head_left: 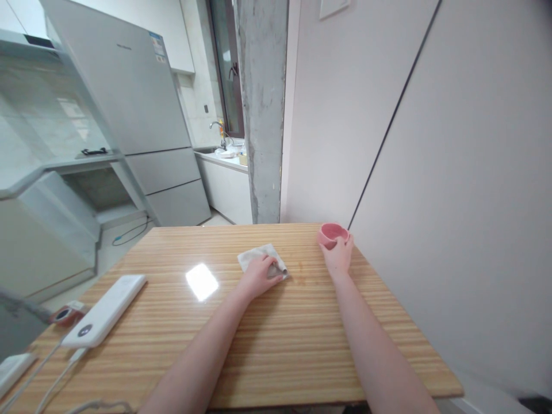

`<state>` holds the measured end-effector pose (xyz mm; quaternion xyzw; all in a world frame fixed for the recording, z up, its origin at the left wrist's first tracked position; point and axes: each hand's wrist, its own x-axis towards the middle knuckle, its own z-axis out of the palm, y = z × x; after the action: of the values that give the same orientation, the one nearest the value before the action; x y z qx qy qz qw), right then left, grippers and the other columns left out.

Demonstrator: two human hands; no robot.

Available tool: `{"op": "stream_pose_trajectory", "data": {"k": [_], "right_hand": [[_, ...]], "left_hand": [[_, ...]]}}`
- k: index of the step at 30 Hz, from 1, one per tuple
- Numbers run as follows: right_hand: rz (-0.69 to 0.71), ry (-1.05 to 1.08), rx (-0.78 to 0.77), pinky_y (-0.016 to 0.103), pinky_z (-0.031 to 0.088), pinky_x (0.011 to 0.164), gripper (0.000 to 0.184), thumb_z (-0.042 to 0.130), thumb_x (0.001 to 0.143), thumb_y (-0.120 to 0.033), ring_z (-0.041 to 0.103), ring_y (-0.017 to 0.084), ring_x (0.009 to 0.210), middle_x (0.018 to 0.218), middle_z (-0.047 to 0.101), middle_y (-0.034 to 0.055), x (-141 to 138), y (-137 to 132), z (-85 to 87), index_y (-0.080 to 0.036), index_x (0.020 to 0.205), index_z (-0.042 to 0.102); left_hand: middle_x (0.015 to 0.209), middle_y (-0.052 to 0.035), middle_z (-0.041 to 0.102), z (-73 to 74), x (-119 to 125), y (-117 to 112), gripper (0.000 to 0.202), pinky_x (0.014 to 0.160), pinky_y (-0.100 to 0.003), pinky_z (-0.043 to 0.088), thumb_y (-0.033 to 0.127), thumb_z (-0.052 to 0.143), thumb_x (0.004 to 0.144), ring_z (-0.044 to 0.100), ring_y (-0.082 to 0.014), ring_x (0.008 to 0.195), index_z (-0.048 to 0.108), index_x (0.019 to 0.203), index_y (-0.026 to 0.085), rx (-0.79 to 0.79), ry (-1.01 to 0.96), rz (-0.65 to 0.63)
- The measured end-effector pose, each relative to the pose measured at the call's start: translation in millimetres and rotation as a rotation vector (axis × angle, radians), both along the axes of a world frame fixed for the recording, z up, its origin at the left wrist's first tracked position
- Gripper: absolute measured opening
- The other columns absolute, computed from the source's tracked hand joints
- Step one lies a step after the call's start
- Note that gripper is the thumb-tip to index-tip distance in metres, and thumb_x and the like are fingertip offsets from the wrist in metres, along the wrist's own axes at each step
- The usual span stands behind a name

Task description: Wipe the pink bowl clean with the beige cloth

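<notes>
My left hand is closed on a pale grey cloth that lies on the wooden table. Part of the cloth spreads flat beyond my fingers, and its right edge is bunched up. Just right of the cloth, a few brownish smears mark the tabletop. At the table's far right corner stands a pink bowl. My right hand grips its near rim, thumb and fingers to either side. The bowl sits upright; its near side is partly hidden by the hand.
On the table's left side lies a white power bank with white cables plugged in. Beside it is a reddish roll. A white wall borders the right edge. Behind stand a concrete pillar and a grey fridge.
</notes>
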<state>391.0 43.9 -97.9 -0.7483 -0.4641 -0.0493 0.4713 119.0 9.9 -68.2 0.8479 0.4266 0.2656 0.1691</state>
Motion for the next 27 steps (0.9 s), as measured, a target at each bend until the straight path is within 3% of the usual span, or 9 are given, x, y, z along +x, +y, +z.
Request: {"op": "stream_pose_trajectory", "data": {"k": [8,10,14,15,17,20,23,27], "right_hand": [[-0.015,0.003,-0.082,0.041,0.034,0.099,0.036,0.067,0.068,-0.037,0.035,0.033,0.128,0.142,0.028,0.0235,1,1,-8.6,-0.014,0.093,0.057],[-0.038,-0.002,-0.086,0.045,0.032,0.100,0.039,0.067,0.068,-0.037,0.032,0.035,0.129,0.143,0.027,0.0238,-1,-1,-5.5,-0.013,0.097,0.057],[-0.060,-0.072,-0.017,0.058,0.023,0.101,0.059,0.064,0.071,-0.037,0.022,0.041,0.133,0.146,0.024,0.0242,-22,-7,13.9,-0.012,0.122,0.047],[0.017,-0.104,0.008,0.057,0.025,0.101,0.058,0.061,0.074,-0.035,0.026,0.039,0.132,0.144,0.029,0.0233,-31,-9,20.0,-0.012,0.125,0.045],[0.306,-0.149,-0.021,0.045,0.035,0.096,0.044,0.051,0.080,-0.026,0.046,0.030,0.118,0.127,0.050,0.0190,-52,-15,30.2,-0.013,0.122,0.049],[0.643,-0.141,-0.288,0.032,0.043,0.076,0.030,0.049,0.076,-0.016,0.059,0.021,0.083,0.090,0.065,0.0096,-81,-25,35.1,-0.015,0.104,0.061],[0.774,-0.107,-0.492,0.027,0.038,0.060,0.012,0.059,0.073,-0.024,0.056,0.017,0.066,0.072,0.064,0.0043,-95,-32,29.7,-0.017,0.081,0.064],[0.800,0.027,-0.485,0.025,0.036,0.058,0.020,0.060,0.077,-0.037,0.054,0.015,0.062,0.067,0.063,0.0025,-95,-29,21.4,-0.017,0.074,0.063]], "left_hand": [[0.107,-0.0104,0.058,-0.2,0,-2,0.044,0.087,-0.037,0.039,0.042,0.068,0.070,0.054,-0.0265,0.100,0.059,0.108,0.022,0.011,0.102,-0.032],[0.108,-0.0103,0.058,0.0,0,-1,0.046,0.088,-0.037,0.039,0.041,0.071,0.068,0.053,-0.0269,0.101,0.059,0.108,0.022,0.005,0.101,-0.042],[0.103,-0.0089,0.060,0.6,-1,1,0.038,0.085,-0.036,0.040,0.043,0.066,0.072,0.054,-0.0256,0.098,0.059,0.103,0.022,-0.009,0.022,-0.023],[0.100,-0.0082,0.061,0.7,-1,1,0.033,0.083,-0.035,0.040,0.041,0.064,0.074,0.054,-0.0248,0.096,0.059,0.099,0.021,-0.003,0.009,-0.009],[0.094,-0.0067,0.061,0.5,-2,2,0.024,0.078,-0.033,0.039,0.035,0.065,0.072,0.055,-0.0235,0.091,0.059,0.091,0.021,0.016,0.019,0.016],[0.083,-0.0052,0.060,-1.5,-2,3,0.019,0.070,-0.031,0.037,0.028,0.064,0.070,0.055,-0.0223,0.080,0.056,0.085,0.020,0.010,0.062,0.046],[0.073,-0.0039,0.058,-3.5,0,4,0.014,0.064,-0.030,0.035,0.019,0.055,0.073,0.055,-0.0211,0.072,0.055,0.087,0.020,-0.029,0.039,0.080],[0.069,-0.0029,0.057,2.2,1,5,0.014,0.065,-0.030,0.035,0.014,0.049,0.074,0.054,-0.0193,0.070,0.057,0.083,0.021,-0.064,-0.033,0.088]]}}
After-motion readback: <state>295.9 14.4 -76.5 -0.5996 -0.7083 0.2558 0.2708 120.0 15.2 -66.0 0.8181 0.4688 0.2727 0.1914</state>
